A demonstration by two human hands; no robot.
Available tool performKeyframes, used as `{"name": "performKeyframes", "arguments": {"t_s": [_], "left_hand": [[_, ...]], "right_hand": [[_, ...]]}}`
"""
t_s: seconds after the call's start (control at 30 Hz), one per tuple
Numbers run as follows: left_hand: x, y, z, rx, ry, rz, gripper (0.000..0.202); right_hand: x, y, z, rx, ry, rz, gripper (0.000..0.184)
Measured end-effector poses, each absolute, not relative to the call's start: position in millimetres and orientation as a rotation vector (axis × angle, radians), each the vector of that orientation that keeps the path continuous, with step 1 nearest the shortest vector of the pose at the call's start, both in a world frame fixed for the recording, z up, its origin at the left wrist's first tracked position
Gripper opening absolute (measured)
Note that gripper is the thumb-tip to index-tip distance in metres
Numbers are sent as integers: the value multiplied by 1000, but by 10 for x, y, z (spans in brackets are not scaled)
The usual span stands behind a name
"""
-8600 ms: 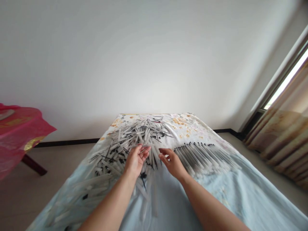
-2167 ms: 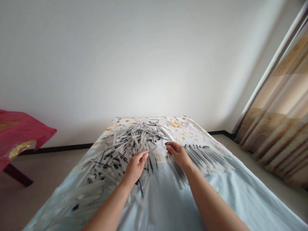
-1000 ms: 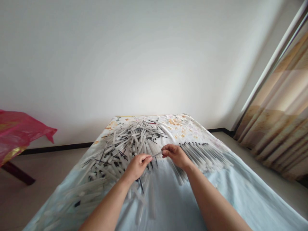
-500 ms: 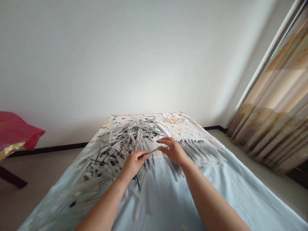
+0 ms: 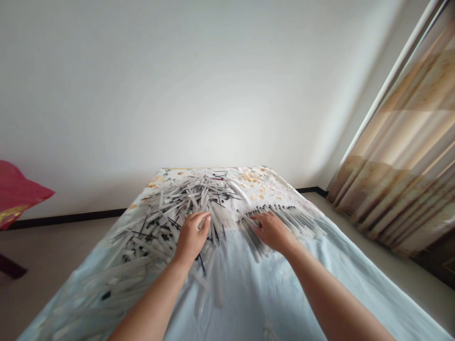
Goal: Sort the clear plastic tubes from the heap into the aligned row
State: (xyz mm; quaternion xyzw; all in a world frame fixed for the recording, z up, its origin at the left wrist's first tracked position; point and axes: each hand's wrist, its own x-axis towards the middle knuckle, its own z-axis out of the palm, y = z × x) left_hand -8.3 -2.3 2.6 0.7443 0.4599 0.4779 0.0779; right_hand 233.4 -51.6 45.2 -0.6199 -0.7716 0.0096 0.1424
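Observation:
A loose heap of translucent plastic tubes and thin black sticks (image 5: 170, 213) covers the left and far part of a pale blue floral cloth (image 5: 249, 293). To the right lies a neat row of tubes with black tips (image 5: 295, 215), side by side. My left hand (image 5: 192, 234) lies flat on the near edge of the heap, fingers stretched forward and together. My right hand (image 5: 272, 229) rests palm down on the left end of the neat row, fingers extended to the left. Nothing shows in either hand.
A white wall rises behind the covered surface, with a black skirting board (image 5: 71, 219) along the floor. A red cloth (image 5: 17, 196) hangs at the far left. Beige striped curtains (image 5: 408, 166) hang at the right. Grey floor (image 5: 53, 251) runs along both sides.
Half a second ago both hands pinched one thin stick between them. They have parted: the left went onto the heap, the right moved right and down onto the neat row. The view shifted right.

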Motion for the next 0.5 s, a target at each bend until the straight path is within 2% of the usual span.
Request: {"name": "performKeyframes", "arguments": {"t_s": [0.1, 0.23, 0.5], "left_hand": [[-95, -8, 2, 2267, 1378, 1414, 23], [-110, -5, -10, 2289, 1392, 1398, 22], [-104, -19, -12, 2305, 1369, 1380, 24]], "right_hand": [[2266, -581, 305, -1891, -2292, -8, 39], [2169, -603, 178, -1994, -2326, -56, 35], [2129, -560, 142, -1890, -2359, -46, 26]]}}
